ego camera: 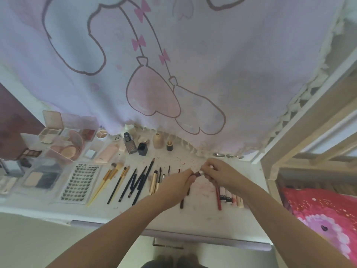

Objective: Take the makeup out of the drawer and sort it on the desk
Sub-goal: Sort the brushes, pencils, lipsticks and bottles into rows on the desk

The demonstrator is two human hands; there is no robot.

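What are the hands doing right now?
Left hand: pinching one end of a small lipstick tube.
Right hand: gripping its other end.

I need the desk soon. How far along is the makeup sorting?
Mostly done, it seems: palettes lie at the left, bottles stand at the back, and brushes and pencils lie in a row. In hand: the left hand and right hand both grip a small lipstick-like tube, which probably goes with the tubes at the right. The drawer's inside is not visible.
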